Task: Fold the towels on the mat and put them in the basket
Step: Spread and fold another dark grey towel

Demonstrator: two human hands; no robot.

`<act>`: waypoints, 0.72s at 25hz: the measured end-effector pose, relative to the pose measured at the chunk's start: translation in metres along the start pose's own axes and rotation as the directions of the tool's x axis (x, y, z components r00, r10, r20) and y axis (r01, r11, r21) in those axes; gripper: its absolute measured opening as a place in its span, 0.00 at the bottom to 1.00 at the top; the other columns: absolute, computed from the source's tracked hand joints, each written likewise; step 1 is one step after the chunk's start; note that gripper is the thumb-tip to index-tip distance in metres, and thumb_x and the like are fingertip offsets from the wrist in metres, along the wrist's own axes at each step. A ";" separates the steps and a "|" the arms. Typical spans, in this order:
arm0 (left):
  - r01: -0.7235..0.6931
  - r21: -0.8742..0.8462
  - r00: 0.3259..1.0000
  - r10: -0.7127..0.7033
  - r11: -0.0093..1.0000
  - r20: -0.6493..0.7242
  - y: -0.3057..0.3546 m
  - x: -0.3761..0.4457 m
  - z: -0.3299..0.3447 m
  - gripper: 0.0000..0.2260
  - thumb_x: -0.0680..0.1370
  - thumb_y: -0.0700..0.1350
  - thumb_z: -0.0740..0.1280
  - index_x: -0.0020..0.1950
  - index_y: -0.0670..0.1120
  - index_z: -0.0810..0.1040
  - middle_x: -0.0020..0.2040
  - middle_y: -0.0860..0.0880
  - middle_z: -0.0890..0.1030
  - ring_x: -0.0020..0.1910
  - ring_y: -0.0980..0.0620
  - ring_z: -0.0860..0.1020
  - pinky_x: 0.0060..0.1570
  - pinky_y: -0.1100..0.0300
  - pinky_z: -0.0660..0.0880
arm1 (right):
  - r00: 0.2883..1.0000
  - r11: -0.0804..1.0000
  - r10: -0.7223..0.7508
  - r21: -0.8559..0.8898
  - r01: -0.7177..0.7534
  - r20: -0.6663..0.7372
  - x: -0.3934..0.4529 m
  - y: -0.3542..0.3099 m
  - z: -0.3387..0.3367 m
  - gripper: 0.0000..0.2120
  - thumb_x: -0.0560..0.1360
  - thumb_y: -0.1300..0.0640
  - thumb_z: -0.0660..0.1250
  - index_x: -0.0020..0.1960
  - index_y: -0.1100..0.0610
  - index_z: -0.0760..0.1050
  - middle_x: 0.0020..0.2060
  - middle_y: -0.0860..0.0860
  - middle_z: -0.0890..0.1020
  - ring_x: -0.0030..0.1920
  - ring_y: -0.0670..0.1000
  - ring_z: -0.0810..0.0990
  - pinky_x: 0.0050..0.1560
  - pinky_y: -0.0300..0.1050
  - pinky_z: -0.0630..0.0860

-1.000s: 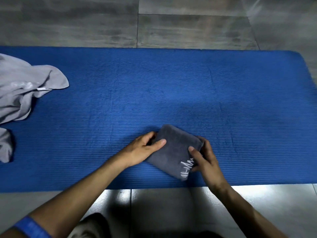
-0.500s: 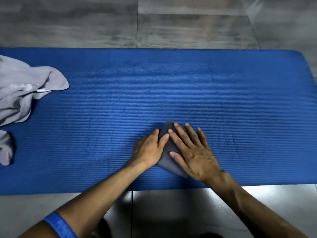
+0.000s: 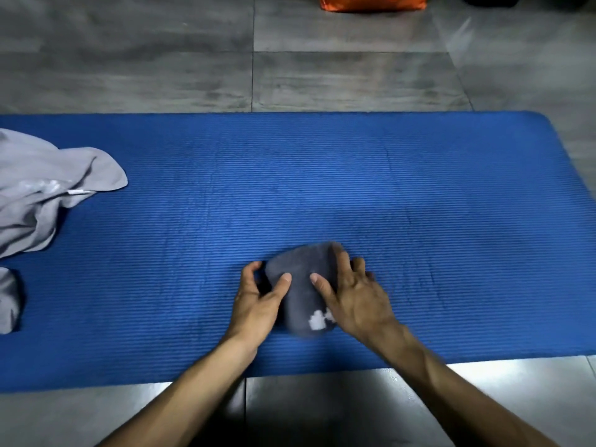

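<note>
At six o'clock on the blue mat [image 3: 322, 175] lies the folded dark grey towel [image 3: 298, 285] — left hand [image 3: 258, 304] pinching its nine o'clock edge, right hand [image 3: 354, 298] gripping its three o'clock side. Crumpled light grey towels [image 3: 42, 188] sit at nine o'clock — well apart.

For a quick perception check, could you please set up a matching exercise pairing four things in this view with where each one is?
Things:
1. dark grey towel
2. light grey towel
3. orange object
4. blue mat

Places:
A. on the floor at the top edge of the view
B. crumpled at the mat's left end
C. spread on the tiled floor
D. folded, between the left hand and right hand

Pairs: 1-D, 2-B, 3-A, 4-C
</note>
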State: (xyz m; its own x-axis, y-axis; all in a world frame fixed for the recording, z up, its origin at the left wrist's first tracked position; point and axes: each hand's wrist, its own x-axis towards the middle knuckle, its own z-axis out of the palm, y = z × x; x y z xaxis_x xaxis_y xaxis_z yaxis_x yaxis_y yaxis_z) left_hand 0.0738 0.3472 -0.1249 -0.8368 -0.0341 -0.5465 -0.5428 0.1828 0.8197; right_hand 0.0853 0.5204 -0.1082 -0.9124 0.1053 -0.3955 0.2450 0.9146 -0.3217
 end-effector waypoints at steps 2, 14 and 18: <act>-0.302 0.373 0.931 0.356 0.877 -0.084 0.002 0.001 -0.010 0.19 0.77 0.50 0.68 0.67 0.54 0.70 0.62 0.52 0.75 0.59 0.52 0.75 0.63 0.58 0.70 | 0.999 0.988 -0.009 0.153 0.015 -0.041 -0.012 -0.012 0.007 0.32 0.78 0.35 0.53 0.75 0.51 0.53 0.64 0.57 0.69 0.54 0.63 0.78 0.52 0.56 0.76; -0.503 0.861 0.770 0.492 0.076 0.406 -0.018 0.000 -0.003 0.27 0.80 0.54 0.50 0.79 0.48 0.55 0.80 0.50 0.54 0.78 0.46 0.52 0.74 0.43 0.55 | 0.918 0.972 -0.233 -0.080 0.219 -0.322 -0.017 -0.009 0.031 0.25 0.80 0.49 0.51 0.74 0.59 0.66 0.74 0.54 0.68 0.73 0.56 0.67 0.70 0.54 0.68; -0.564 0.805 0.793 0.392 0.185 0.466 -0.014 0.003 -0.009 0.30 0.79 0.59 0.42 0.79 0.50 0.40 0.79 0.55 0.35 0.77 0.50 0.34 0.74 0.50 0.42 | 0.919 0.953 -0.302 -0.113 0.282 -0.254 -0.020 -0.009 0.047 0.30 0.83 0.42 0.45 0.79 0.58 0.51 0.79 0.54 0.53 0.79 0.55 0.47 0.74 0.53 0.49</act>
State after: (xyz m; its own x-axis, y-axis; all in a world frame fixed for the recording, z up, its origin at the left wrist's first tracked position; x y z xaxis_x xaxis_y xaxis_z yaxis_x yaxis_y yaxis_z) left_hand 0.0786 0.3359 -0.1366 -0.8432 0.5022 -0.1916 0.4293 0.8437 0.3222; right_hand 0.1171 0.4917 -0.1373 -0.9956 -0.0803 -0.0482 -0.0608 0.9453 -0.3204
